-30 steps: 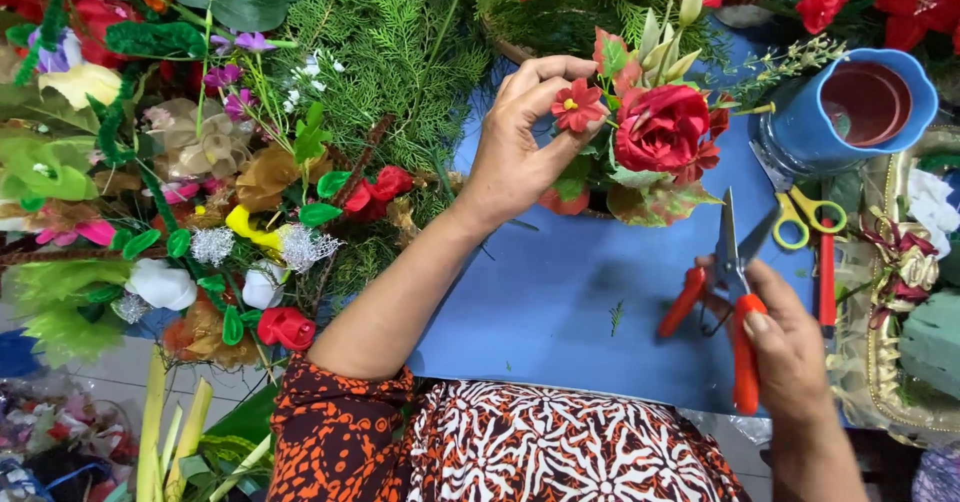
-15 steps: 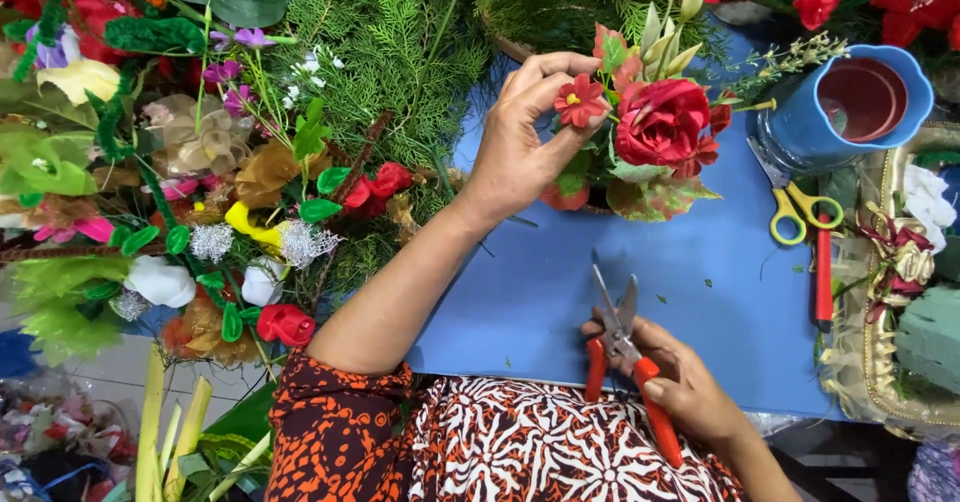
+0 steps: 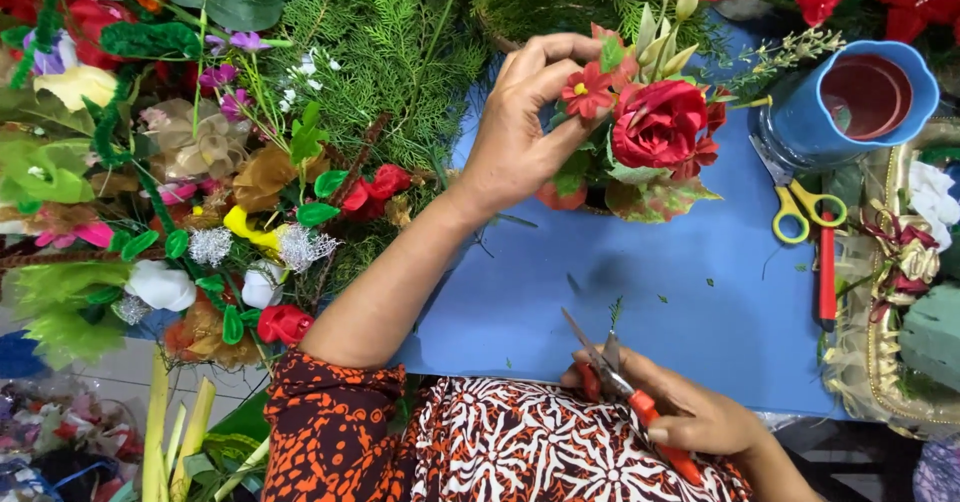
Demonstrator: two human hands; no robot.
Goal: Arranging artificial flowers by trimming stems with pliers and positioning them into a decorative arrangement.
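Fingers of left hand curl together, tips pinching a small red flower at the left side of the flower arrangement. Thumb sits under the bloom, other fingers arch over its top. Left forearm runs diagonally from near-left up to the arrangement.

Head view, only view:
- Arrangement sits at the far middle of the blue table. Big red rose at its centre, just right of the small flower; pale buds and mottled leaves around it.
- Right hand is at the near edge of the table, close to the body, fingers wrapped around the red handles of the cutters. Blades point far-left, slightly parted. A small green sprig stands right at the blades; can't tell if it's touching them.
- Blue pot far right, with dark red inside.
- Yellow-handled scissors lie just near of the pot; a red-handled tool lies beside them, pointing near-far.
- Left of the table: dense heap of artificial flowers and fern greenery, mixed red, yellow, white, purple.
- Right edge: gold tray with ribbon pieces and a block of green foam.
- Orange, black and white patterned clothing fills the near middle.
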